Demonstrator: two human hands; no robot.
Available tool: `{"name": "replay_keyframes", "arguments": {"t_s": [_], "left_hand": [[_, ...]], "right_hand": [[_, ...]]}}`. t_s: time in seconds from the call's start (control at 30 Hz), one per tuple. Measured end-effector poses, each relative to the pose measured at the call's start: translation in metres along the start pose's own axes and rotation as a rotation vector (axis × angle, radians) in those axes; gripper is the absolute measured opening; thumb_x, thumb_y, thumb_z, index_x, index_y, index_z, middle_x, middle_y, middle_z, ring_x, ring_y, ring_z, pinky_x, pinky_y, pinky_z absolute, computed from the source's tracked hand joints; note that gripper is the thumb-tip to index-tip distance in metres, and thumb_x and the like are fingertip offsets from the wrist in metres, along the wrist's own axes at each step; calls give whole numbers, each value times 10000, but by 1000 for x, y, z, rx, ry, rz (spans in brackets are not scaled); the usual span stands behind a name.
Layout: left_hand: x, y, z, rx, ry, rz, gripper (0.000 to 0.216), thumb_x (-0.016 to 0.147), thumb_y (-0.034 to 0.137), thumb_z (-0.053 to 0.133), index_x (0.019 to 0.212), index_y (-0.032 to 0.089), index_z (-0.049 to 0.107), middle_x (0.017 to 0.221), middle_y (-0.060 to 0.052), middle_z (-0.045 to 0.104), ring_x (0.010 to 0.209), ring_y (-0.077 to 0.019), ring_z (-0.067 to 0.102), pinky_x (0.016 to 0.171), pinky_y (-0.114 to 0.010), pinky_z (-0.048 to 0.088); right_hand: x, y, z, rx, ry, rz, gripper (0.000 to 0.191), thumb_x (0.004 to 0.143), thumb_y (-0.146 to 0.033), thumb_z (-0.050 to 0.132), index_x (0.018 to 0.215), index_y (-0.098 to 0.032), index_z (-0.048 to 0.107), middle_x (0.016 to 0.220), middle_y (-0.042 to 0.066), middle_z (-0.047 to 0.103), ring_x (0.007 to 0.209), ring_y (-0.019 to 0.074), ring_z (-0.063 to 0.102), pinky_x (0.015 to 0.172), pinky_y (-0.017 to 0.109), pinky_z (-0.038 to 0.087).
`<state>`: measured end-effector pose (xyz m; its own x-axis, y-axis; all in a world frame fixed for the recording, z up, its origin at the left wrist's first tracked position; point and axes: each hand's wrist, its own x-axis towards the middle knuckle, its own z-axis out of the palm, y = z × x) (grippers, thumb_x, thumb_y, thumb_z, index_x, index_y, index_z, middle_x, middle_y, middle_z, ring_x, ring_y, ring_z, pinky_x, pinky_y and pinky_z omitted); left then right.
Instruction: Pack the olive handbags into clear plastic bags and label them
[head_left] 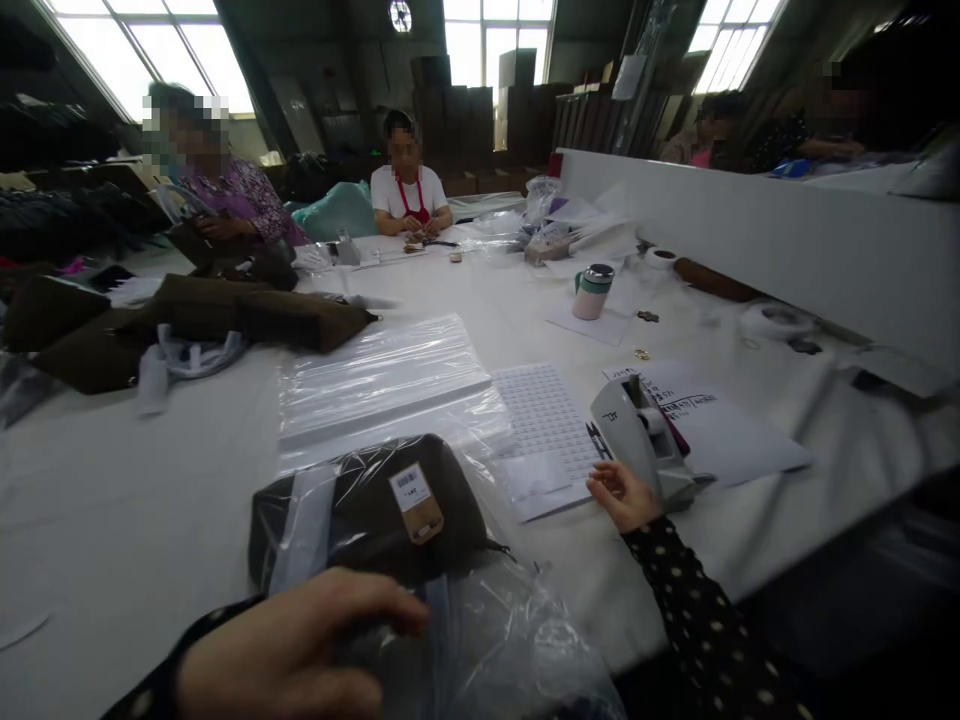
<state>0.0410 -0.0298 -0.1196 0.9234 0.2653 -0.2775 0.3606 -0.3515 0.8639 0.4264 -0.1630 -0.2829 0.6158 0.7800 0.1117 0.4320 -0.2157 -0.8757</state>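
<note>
Fingers [391, 596] of the left hand [277, 650] stand parted, index from thumb, over one clear plastic bag [510, 625]; contact cannot be told. Just beyond them, inside it, lies one dark pouch [360, 508] with one tag [416, 503]. Rightward come one gridded sheet [544, 410] and, farther off, one cup [592, 294]. One right hand [630, 500] curls its fingers loosely, any pinch unclear, just beside one tape dispenser [624, 425].

Pink mug [592, 300] is standing on paper [612, 330] | person in white shirt [390, 188], far side | stacked cartons [469, 125], bright windows [154, 58] behind
</note>
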Motion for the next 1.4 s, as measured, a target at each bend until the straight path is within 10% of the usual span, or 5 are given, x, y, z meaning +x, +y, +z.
{"name": "replay_keyframes", "arguments": {"t_s": [0.1,0.23,0.47,0.83,1.4], "left_hand": [[84,26,1,-11,-55,36,341,750,351,616,1085,284,615,1018,-30,670,919,-195,608,818,-276,454],[183,10,13,38,193,74,347,802,342,532,1116,202,582,1112,-81,622,962,-200,581,858,-302,426],[276,-39,35,158,107,-207,322,496,289,755,772,167,643,704,-43,634,785,-245,576,738,-310,402],[253,-18,47,-197,-22,-313,145,711,320,523,671,181,512,557,37,454,498,-104,410,454,-229,307],[233,-17,68,-664,-90,-267,212,621,182,635,818,152,562,713,-12,594,654,-139,580,640,-274,447]], "right_hand": [[31,-3,20,-193,-108,-258,418,729,-365,585,1088,-154,557,1007,127,622,819,217,608,641,365,532],[42,-7,29,-176,-224,-415,352,676,-281,617,1023,-217,612,1037,59,634,972,237,569,833,419,480],[0,-12,32,-221,28,-458,62,768,-229,574,786,-212,631,714,18,629,638,148,552,538,267,462],[-39,-17,40,-320,217,-416,93,755,-302,638,772,-212,653,754,33,644,729,181,544,682,315,466],[-41,-26,29,-375,215,-487,100,786,-288,613,830,-212,659,766,35,647,733,192,534,706,311,452]]}}
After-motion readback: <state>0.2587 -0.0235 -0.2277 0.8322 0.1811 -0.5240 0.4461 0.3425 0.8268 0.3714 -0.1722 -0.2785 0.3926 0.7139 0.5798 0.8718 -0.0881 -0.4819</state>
